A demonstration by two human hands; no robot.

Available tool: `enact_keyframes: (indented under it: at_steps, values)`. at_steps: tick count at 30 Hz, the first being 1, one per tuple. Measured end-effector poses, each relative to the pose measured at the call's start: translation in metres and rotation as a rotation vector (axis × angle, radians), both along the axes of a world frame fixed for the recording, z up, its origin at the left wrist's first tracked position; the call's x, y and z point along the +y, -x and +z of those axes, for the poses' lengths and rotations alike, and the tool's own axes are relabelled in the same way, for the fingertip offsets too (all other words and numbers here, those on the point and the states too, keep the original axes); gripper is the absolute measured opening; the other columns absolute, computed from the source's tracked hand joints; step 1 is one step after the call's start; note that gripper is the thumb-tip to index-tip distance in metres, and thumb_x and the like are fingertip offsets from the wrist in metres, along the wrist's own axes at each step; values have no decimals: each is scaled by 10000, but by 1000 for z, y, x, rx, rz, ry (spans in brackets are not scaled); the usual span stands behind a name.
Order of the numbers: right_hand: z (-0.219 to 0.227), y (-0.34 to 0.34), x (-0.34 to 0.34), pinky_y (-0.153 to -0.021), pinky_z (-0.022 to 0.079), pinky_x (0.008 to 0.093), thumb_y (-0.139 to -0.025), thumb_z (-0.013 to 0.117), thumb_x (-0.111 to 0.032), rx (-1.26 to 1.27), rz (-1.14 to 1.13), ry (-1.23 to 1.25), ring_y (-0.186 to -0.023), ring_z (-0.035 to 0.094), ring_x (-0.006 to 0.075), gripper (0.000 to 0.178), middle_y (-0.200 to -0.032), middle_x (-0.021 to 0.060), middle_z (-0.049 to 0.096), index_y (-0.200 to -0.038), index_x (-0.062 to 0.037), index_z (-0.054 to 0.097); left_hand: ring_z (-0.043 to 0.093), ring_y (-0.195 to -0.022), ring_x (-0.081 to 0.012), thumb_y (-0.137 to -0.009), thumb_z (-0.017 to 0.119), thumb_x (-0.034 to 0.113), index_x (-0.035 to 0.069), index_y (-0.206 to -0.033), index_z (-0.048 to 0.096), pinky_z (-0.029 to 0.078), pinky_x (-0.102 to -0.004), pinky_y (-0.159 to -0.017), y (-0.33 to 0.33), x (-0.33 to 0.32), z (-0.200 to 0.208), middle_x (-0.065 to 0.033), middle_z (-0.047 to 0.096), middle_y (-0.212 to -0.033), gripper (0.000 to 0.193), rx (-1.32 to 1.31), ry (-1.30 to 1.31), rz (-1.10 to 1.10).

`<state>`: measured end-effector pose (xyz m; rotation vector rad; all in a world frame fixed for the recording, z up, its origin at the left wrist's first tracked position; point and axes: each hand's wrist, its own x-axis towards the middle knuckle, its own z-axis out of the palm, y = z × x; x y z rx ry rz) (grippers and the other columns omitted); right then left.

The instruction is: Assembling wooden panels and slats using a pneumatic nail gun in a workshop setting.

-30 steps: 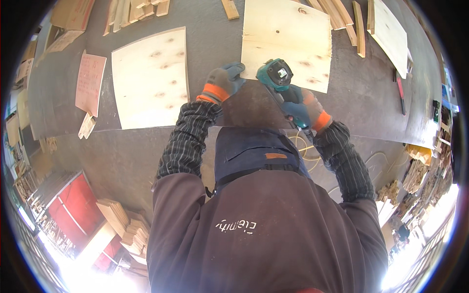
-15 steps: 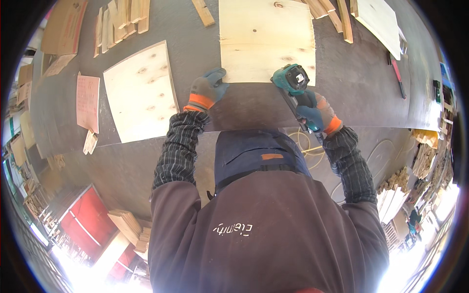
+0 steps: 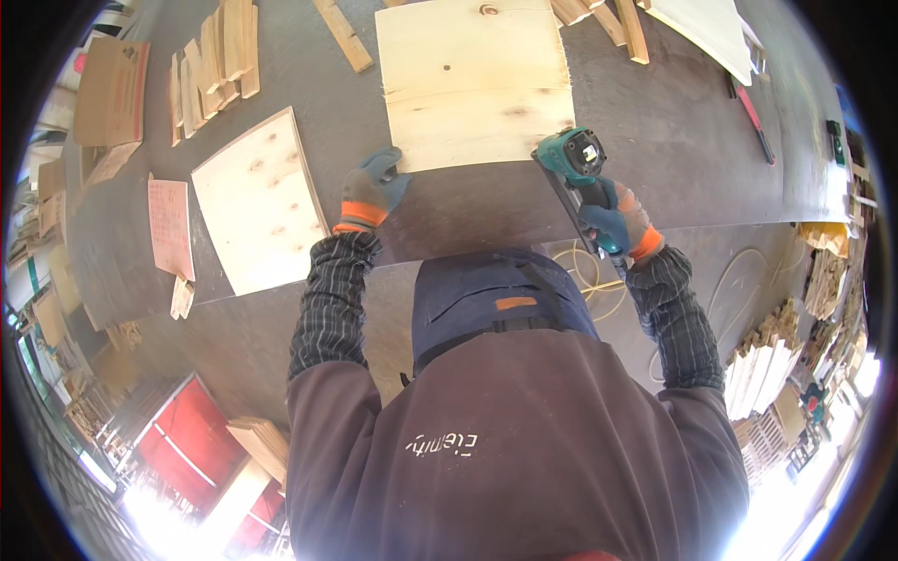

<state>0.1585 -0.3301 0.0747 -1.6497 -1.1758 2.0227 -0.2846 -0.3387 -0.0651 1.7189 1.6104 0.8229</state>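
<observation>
A square plywood panel (image 3: 477, 89) with a few knots lies on the dark bench. My left hand (image 3: 372, 189), in a grey-blue glove with an orange cuff, grips its near left corner, fingers closed at the edge. In my right hand (image 3: 619, 217), gloved alike, is a teal and black nail gun (image 3: 572, 157). Its head sits at the panel's near right corner; whether the nose touches the wood I cannot tell. To the left of my left hand lie pale plywood sheets (image 3: 253, 201), apparently stacked.
Wooden strips (image 3: 220, 61) lie at the far left of the bench (image 3: 673, 140), with more strips (image 3: 631, 33) at the far right. A red-handled tool (image 3: 751, 112) lies on the right. A pinkish written card (image 3: 169, 224) is at the left edge. A yellow hose (image 3: 599, 290) hangs below the bench.
The nail gun has moved right relative to the panel, closer to its near right corner. My left hand stays at the near left corner. The whole view has turned slightly.
</observation>
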Motion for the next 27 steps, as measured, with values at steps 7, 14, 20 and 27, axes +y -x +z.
enact_keyframes:
  at_steps: [7, 14, 20, 27]
  values:
    - [-4, -29, -4, -525, 465, 258, -862, 667, -121, 51, -76, -20, -607, 594, 89, 424, -767, 9, 622, -1265, 9, 647, 741, -839, -220, -779, 865, 93, 37, -1172, 758, 604, -323, -799, -3, 0, 0, -130, 782, -1125, 411, 47, -17, -4]
    - [-1, -44, -4, -560, 480, 255, -872, 681, -149, 38, -82, -38, -631, 602, 81, 405, -799, 3, 631, -1250, -5, 651, 732, -815, -220, -792, 859, 87, 44, -1151, 766, 599, -331, -767, -7, 4, -4, -119, 782, -1092, 374, 4, -45, 22]
    - [-9, -102, -7, -581, 491, 265, -862, 717, -130, -15, -141, -182, -666, 608, 81, 350, -820, 14, 656, -1190, -20, 665, 739, -895, -283, -813, 864, 176, 56, -1193, 753, 600, -383, -833, 6, 2, -18, -147, 776, -1095, 413, 105, 44, 30]
    - [-94, -161, 30, -732, 569, 384, -904, 759, -278, -1042, 56, -793, -808, 716, 313, 307, -892, 109, 734, -1156, -112, 698, 731, -910, -262, -777, 895, 144, 28, -1199, 727, 611, -360, -825, -32, -37, 6, -158, 753, -1114, 469, 172, -135, -50]
